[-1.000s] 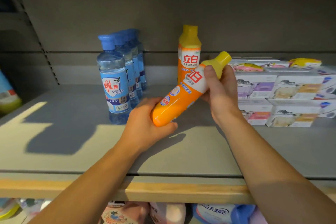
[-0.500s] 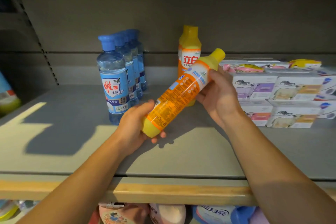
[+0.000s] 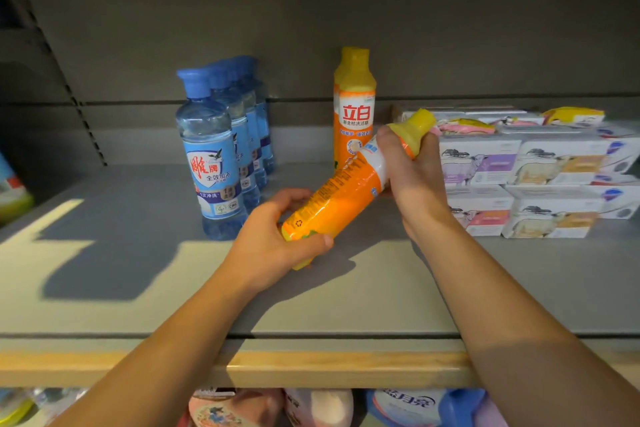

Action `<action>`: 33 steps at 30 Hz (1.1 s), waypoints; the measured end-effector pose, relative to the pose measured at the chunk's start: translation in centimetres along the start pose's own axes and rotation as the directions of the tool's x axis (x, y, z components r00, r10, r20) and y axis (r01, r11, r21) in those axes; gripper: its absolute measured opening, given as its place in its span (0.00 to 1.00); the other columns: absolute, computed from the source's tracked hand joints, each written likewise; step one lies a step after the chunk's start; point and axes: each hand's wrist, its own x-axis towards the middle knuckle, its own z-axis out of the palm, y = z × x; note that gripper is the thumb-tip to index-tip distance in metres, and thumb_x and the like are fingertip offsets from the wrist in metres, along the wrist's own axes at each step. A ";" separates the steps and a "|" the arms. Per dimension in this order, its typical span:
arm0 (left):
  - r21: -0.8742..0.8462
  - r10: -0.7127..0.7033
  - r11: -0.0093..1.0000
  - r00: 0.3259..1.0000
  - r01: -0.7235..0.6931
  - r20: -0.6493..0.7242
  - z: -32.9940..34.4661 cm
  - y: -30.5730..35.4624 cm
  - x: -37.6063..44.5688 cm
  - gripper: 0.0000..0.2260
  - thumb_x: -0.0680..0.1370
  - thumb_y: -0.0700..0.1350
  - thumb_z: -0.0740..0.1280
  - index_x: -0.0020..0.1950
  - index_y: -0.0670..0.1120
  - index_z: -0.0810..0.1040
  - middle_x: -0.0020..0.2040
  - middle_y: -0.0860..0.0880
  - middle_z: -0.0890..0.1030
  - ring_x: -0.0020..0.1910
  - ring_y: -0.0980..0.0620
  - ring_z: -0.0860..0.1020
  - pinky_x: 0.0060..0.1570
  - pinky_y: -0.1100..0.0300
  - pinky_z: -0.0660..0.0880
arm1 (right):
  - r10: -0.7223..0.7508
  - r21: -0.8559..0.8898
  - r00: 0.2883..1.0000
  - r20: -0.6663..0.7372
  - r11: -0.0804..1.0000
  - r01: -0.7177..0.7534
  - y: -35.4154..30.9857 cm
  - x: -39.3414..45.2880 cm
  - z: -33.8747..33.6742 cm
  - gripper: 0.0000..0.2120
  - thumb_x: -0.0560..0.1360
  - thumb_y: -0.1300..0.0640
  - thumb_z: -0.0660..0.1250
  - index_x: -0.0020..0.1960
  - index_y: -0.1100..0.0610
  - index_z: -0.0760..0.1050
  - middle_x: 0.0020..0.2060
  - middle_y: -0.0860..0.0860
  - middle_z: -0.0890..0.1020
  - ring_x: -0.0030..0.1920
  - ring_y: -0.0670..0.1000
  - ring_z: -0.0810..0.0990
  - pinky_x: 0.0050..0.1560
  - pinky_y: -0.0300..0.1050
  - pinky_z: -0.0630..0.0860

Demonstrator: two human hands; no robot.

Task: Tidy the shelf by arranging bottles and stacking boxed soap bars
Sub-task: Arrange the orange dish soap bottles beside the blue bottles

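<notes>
An orange dish-soap bottle (image 3: pixel 341 198) was held tilted above the grey shelf (image 3: pixel 138 281), its base gripped by the curled fingers of the left hand (image 3: pixel 273 243) and its yellow-capped neck wrapped by the right hand (image 3: pixel 412 173). Behind it a second orange bottle (image 3: pixel 354 107) was stood upright, with a row of blue bottles (image 3: pixel 221 149) to the left. Boxed soap bars (image 3: pixel 540 177) were stacked at the right, seemingly two layers high.
</notes>
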 end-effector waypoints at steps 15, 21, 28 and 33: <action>-0.619 -0.230 0.583 0.838 0.526 0.496 -1.4 0.4 0.0 0.21 0.73 0.55 0.61 0.58 0.43 0.78 0.46 0.35 0.82 0.31 0.41 0.79 0.29 0.58 0.76 | 0.073 0.360 0.918 0.389 0.905 -0.225 0.3 0.0 0.2 0.07 0.81 0.56 0.60 0.54 0.52 0.76 0.44 0.52 0.84 0.44 0.52 0.84 0.43 0.49 0.81; -0.518 -0.127 0.536 0.670 0.667 0.731 -1.6 0.1 -0.1 0.28 0.71 0.58 0.67 0.62 0.38 0.75 0.45 0.32 0.81 0.32 0.38 0.81 0.31 0.53 0.80 | 0.066 0.258 0.945 0.319 0.954 -0.154 0.9 0.0 0.3 0.09 0.78 0.48 0.65 0.53 0.52 0.77 0.45 0.52 0.85 0.43 0.52 0.85 0.41 0.50 0.80; -0.452 -0.047 0.534 0.560 0.714 0.827 -1.8 0.2 -0.5 0.31 0.67 0.55 0.77 0.63 0.38 0.79 0.54 0.33 0.79 0.38 0.36 0.83 0.35 0.49 0.81 | 0.247 0.137 0.913 0.325 0.943 -0.304 1.4 -0.1 0.9 0.16 0.76 0.42 0.66 0.56 0.54 0.78 0.41 0.52 0.86 0.39 0.50 0.86 0.32 0.44 0.78; -0.436 -0.126 0.573 0.600 0.694 0.790 -1.6 0.3 -0.5 0.33 0.62 0.55 0.80 0.63 0.42 0.79 0.67 0.30 0.65 0.41 0.35 0.82 0.33 0.49 0.81 | 0.290 0.105 0.899 0.329 0.935 -0.340 1.6 -0.3 0.9 0.16 0.76 0.42 0.67 0.55 0.54 0.78 0.39 0.52 0.86 0.37 0.49 0.86 0.33 0.44 0.79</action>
